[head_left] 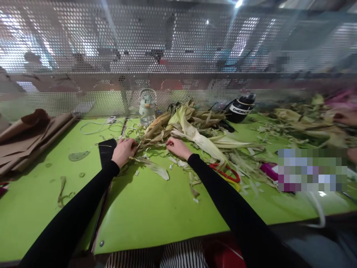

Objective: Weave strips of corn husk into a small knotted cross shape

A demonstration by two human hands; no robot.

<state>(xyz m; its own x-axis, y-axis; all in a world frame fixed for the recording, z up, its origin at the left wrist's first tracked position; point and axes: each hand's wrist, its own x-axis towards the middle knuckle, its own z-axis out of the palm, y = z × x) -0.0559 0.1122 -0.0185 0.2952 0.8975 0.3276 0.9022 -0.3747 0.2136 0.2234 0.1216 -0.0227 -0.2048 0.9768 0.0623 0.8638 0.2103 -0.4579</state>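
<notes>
A heap of dry and pale green corn husks (195, 137) lies across the green table. At the heap's left side my left hand (124, 152) rests with its fingers curled closed among husk scraps. My right hand (177, 147) is at the front of the heap, its fingers bent and pressed together. What either hand pinches, if anything, is too small or hidden to make out. Between and below them lie a loose pale husk strip (157, 169) and small torn bits. Beside my right forearm are red-handled scissors (227, 173), partly covered by husks, with something yellow under them.
A clear bottle (147, 109) and a black bottle (241, 108) stand behind the heap, before a perforated metal screen (178, 44). Folded brown paper (30, 139) and a white cable (95, 127) lie left. At right, another person's hand (347, 118) is near more husks.
</notes>
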